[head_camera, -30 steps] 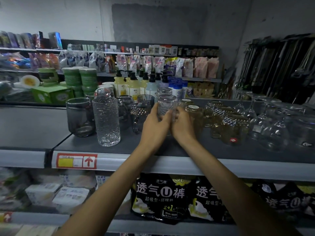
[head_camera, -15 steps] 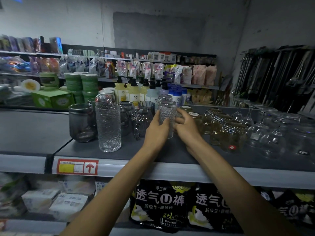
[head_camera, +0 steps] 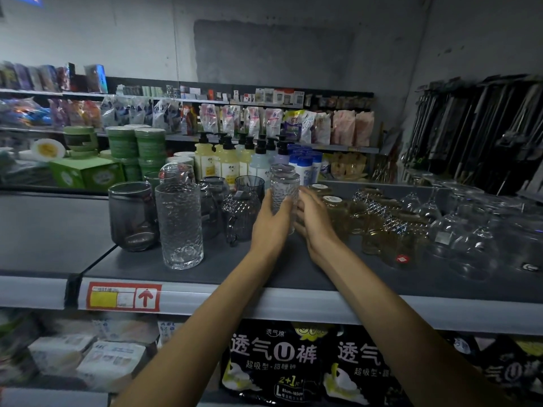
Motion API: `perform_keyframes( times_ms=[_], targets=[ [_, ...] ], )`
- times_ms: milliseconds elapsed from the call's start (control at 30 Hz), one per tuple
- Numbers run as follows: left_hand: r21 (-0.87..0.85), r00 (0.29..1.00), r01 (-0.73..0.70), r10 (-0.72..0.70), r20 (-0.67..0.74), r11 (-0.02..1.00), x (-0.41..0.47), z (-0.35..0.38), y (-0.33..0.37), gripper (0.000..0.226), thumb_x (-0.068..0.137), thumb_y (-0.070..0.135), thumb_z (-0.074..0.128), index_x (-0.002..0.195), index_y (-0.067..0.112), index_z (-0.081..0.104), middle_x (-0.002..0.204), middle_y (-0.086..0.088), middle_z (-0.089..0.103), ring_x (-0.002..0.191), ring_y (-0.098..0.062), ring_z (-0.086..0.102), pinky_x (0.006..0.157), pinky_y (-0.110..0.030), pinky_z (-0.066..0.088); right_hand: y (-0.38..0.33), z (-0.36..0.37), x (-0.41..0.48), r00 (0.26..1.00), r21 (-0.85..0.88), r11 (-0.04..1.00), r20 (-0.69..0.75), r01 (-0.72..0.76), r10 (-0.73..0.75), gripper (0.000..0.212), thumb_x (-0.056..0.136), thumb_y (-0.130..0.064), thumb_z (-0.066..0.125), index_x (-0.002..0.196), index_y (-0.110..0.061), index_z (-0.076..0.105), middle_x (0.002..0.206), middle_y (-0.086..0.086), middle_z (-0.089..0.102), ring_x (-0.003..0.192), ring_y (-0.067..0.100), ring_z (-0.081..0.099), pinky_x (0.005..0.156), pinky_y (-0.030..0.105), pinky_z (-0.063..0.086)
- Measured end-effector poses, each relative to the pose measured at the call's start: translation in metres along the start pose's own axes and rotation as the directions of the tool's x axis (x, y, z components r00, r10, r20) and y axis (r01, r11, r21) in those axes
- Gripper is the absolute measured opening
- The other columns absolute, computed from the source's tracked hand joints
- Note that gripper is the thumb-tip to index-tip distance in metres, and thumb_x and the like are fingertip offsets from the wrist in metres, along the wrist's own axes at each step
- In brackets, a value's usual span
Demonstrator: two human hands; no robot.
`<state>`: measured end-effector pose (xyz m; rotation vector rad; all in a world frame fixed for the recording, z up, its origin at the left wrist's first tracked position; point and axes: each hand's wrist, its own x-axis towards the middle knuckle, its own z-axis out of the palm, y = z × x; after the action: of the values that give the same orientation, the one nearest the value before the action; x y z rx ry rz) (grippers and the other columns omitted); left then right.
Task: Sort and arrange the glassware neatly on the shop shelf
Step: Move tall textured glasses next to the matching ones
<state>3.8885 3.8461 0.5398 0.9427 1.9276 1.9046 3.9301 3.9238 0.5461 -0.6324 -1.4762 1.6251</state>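
Your right hand (head_camera: 314,218) has eased away from your left hand (head_camera: 271,221), so a strip of glass now shows between them where a second ago they were pressed together. Both sets of fingers are curled round the dimpled clear tumbler (head_camera: 284,195), one hand on each side, probably to steady a slippery thing among close neighbours. It is toward the back of the shelf (head_camera: 382,277), between the dark faceted jug (head_camera: 241,215) and the amber glasses (head_camera: 379,227). Its base is hidden, so you cannot tell whether it rests there or is lifted. Like seems to sit with like: the tall dimpled glass (head_camera: 179,224) and smoky grey glass (head_camera: 132,215) are on the left, the stemware (head_camera: 470,248) on the right. The price tag (head_camera: 123,296) shows a red arrow, its print unreadable; the black packs (head_camera: 273,359) below read "透气U裤", "2+1" and "L".
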Motion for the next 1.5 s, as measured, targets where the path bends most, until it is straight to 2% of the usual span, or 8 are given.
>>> perform_keyframes(
  times_ms=[133, 267, 333, 400, 567, 1200, 1367, 1500],
  targets=[
    [-0.012, 0.997, -0.027, 0.026, -0.072, 1.000, 0.003, -0.003, -0.003, 0.071, 0.095, 0.049, 0.059, 0.157, 0.020, 0.041, 0.158, -0.002, 0.048, 0.145, -0.021, 0.045, 0.122, -0.042, 0.034, -0.003, -0.001, -0.006, 1.000, 0.030, 1.000, 0.007, 0.001, -0.001, 0.055, 0.095, -0.046, 0.051, 0.141, -0.017, 0.058, 0.141, 0.005, 0.063, 0.132, 0.021, 0.057, 0.117, 0.047, 0.041],
    [0.019, 0.994, -0.060, 0.062, -0.091, 0.998, 0.002, 0.000, -0.005, 0.062, 0.103, 0.043, 0.055, 0.158, 0.019, 0.039, 0.160, -0.002, 0.045, 0.147, -0.021, 0.042, 0.122, -0.038, 0.032, -0.005, -0.004, -0.010, 0.998, 0.054, 0.998, 0.060, -0.021, 0.018, 0.056, 0.108, -0.048, 0.035, 0.152, -0.015, 0.045, 0.152, 0.004, 0.051, 0.139, 0.018, 0.050, 0.119, 0.041, 0.038],
    [0.005, 0.992, -0.086, 0.086, -0.095, 0.996, 0.002, 0.000, -0.005, 0.062, 0.104, 0.044, 0.053, 0.158, 0.018, 0.039, 0.160, -0.002, 0.045, 0.148, -0.019, 0.040, 0.121, -0.035, 0.031, -0.007, -0.007, -0.008, 0.997, 0.068, 0.997, 0.074, -0.020, 0.015, 0.054, 0.108, -0.051, 0.031, 0.144, -0.017, 0.052, 0.133, -0.001, 0.061, 0.120, 0.013, 0.060, 0.098, 0.028, 0.051],
    [-0.012, 0.990, -0.107, 0.106, -0.089, 0.994, 0.001, 0.000, -0.004, 0.063, 0.104, 0.046, 0.052, 0.159, 0.018, 0.038, 0.162, 0.000, 0.042, 0.150, -0.016, 0.038, 0.122, -0.034, 0.030, -0.008, -0.008, -0.008, 0.996, 0.081, 0.996, 0.084, -0.037, 0.031, 0.057, 0.107, -0.056, 0.027, 0.144, -0.021, 0.051, 0.124, -0.004, 0.059, 0.109, 0.008, 0.059, 0.086, 0.025, 0.047],
    [-0.028, 0.994, -0.104, 0.103, -0.040, 0.994, 0.000, 0.002, -0.001, 0.066, 0.105, 0.049, 0.050, 0.162, 0.022, 0.031, 0.165, 0.002, 0.036, 0.151, -0.016, 0.034, 0.113, -0.026, 0.027, -0.006, -0.006, -0.010, 0.995, 0.079, 0.996, 0.096, -0.047, 0.040, 0.072, 0.101, -0.069, 0.025, 0.153, -0.025, 0.045, 0.157, 0.005, 0.045, 0.144, 0.020, 0.043, 0.122, 0.045, 0.029],
    [0.020, 0.994, -0.104, 0.105, -0.042, 0.994, 0.002, 0.002, -0.006, 0.068, 0.104, 0.047, 0.052, 0.161, 0.018, 0.032, 0.165, -0.003, 0.036, 0.152, -0.018, 0.034, 0.119, -0.031, 0.028, -0.007, -0.006, -0.017, 0.996, 0.031, 1.000, 0.090, 0.001, -0.003, 0.071, 0.102, -0.069, 0.020, 0.154, -0.027, 0.043, 0.161, 0.003, 0.040, 0.148, 0.023, 0.038, 0.123, 0.051, 0.027],
    [0.076, 0.995, -0.063, 0.069, -0.072, 0.995, 0.003, 0.000, -0.009, 0.065, 0.104, 0.044, 0.053, 0.159, 0.016, 0.036, 0.162, -0.005, 0.043, 0.149, -0.022, 0.039, 0.120, -0.036, 0.031, 0.000, 0.000, -0.010, 0.999, -0.024, 0.999, 0.041, 0.030, -0.029, 0.064, 0.102, -0.063, 0.036, 0.149, -0.022, 0.050, 0.152, 0.003, 0.052, 0.141, 0.021, 0.048, 0.121, 0.049, 0.033],
    [0.246, 0.989, -0.060, 0.092, -0.118, 0.967, -0.002, 0.000, -0.008, 0.059, 0.102, 0.034, 0.055, 0.156, 0.014, 0.042, 0.153, -0.011, 0.053, 0.142, -0.029, 0.048, 0.114, -0.038, 0.039, 0.009, 0.000, 0.001, 0.996, -0.195, 0.977, 0.011, 0.085, -0.085, 0.044, 0.109, -0.014, 0.043, 0.152, -0.009, 0.044, 0.154, 0.007, 0.048, 0.142, 0.024, 0.045, 0.119, 0.036, 0.035]
  ],
)
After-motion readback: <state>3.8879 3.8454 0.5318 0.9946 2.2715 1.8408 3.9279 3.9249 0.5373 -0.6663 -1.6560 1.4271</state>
